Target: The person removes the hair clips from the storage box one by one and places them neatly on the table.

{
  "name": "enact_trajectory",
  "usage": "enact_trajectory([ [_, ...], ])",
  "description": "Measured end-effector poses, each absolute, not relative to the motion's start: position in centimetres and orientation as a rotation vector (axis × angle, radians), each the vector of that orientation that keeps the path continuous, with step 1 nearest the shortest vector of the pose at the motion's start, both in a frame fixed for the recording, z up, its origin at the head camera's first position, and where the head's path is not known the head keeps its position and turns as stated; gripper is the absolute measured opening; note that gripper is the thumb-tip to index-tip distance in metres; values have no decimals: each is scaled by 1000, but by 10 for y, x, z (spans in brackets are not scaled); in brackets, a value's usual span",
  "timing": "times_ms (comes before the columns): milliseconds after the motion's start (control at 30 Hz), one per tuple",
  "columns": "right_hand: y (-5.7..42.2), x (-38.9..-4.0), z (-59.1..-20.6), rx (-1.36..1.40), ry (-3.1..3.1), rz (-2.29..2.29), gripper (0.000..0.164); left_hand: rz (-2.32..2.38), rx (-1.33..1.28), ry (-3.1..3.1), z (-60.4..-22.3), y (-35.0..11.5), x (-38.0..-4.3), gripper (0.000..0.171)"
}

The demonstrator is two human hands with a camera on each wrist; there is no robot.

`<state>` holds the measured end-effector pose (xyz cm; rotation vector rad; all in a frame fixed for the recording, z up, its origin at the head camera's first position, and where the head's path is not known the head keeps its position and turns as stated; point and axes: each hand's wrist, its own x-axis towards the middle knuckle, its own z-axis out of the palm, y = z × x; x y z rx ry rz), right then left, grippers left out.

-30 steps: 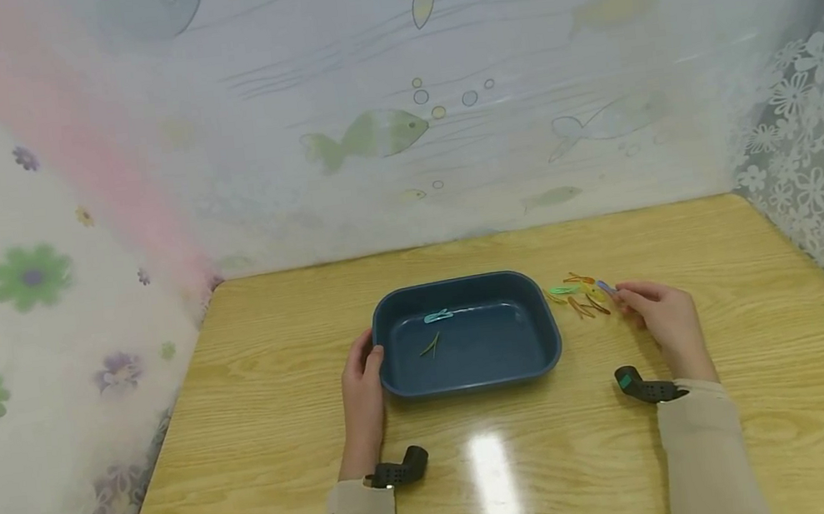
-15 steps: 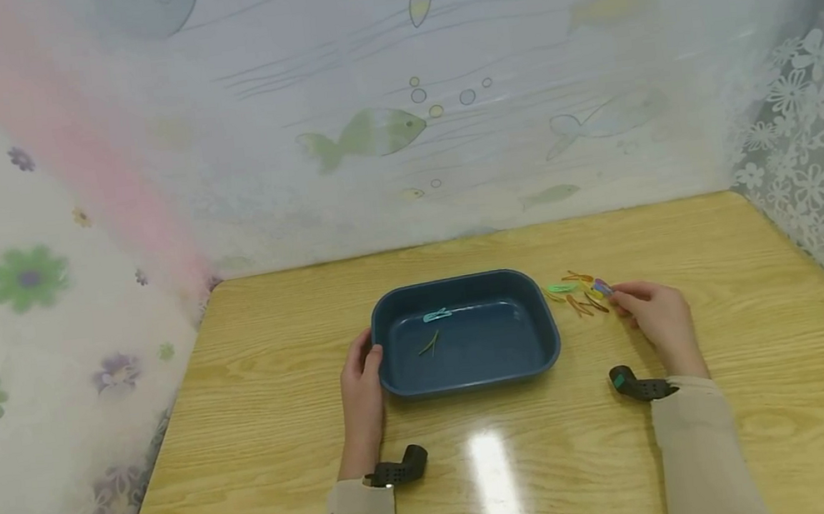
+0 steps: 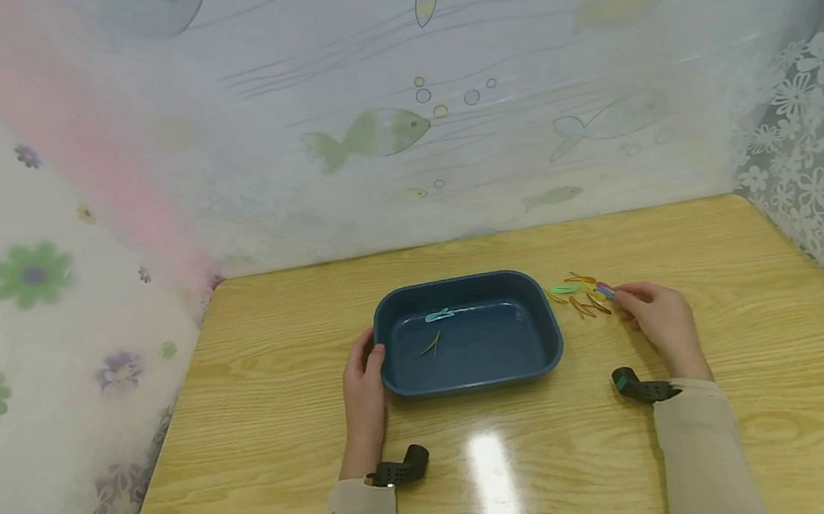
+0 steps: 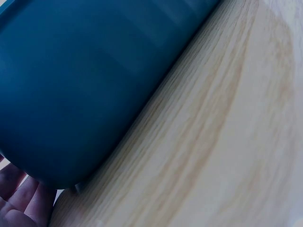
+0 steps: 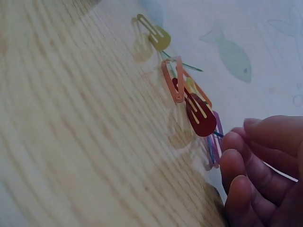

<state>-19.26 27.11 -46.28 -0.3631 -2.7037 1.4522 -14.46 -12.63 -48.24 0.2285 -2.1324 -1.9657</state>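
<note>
In the head view my left hand (image 3: 362,379) grips the left end of a dark blue plastic basin (image 3: 473,372), the thumb at its rim. The left wrist view has the fingers (image 4: 35,198) against the basin's lower corner. My right hand (image 3: 660,319) pinches a blue hair clip (image 3: 604,294) between thumb and forefinger at the right edge of a small pile of snap hair clips. In the right wrist view a dark red clip (image 5: 202,118) partly hides that blue clip, and a purple clip (image 5: 217,137) lies right by it. The basin contains a light blue clip (image 3: 439,315) and a green clip (image 3: 431,344).
Beside the basin's right end lie a green clip (image 3: 564,289), an orange clip (image 3: 577,307) and several others. The wooden table (image 3: 275,321) backs onto a fish-patterned curtain (image 3: 377,210). Flowered sheets hang at both sides.
My right hand has shifted slightly left with the blue clip, down against the pile, where a purple clip now shows beside it. My left hand and the basin stay put.
</note>
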Motion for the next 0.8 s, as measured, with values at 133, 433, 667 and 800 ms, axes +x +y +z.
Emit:
enact_trajectory([
  [133,271,-193,-462,-377,-2683,1472,53,-1969,217,-2125,-483,-126,-145,37],
  [433,271,-191,-459,-376,-2665,1481,54,-1976,229,-2129,-482,-126,-145,35],
  [667,270,-190,-455,-311,-2644,1459,53,-1988,235,-2134,-482,-127,-145,35],
  [800,267,-190,-452,-276,-2634,1442,52,-1987,231,-2128,-483,-127,-146,35],
])
